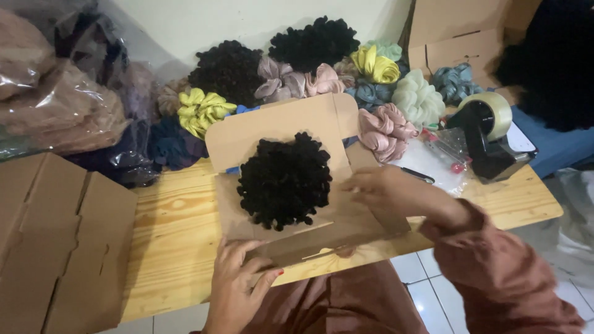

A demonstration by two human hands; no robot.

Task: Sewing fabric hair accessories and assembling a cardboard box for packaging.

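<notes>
Cardboard box lies open on the wooden table, near the middle of my view, with its lid flap standing up at the far side. Inside it sits a black curly scrunchie, a round fluffy bundle, resting on the box floor a little left of centre.

I see the left hand at the near edge of the box. Its fingers curl over the near front flap and the thumb presses from the side, so it pinches the cardboard flap. The right hand rests on the right side of the box, fingers laid flat and close together on the side flap, just beside the scrunchie but not touching it.

Farther away, against the wall, lies a pile of scrunchies in black, yellow, pink, grey-blue and pale green. To the far right stands a black tape dispenser with a roll of tape. At the left, flat folded cardboard boxes lie stacked, and behind them plastic bags hold more fabric pieces.
</notes>
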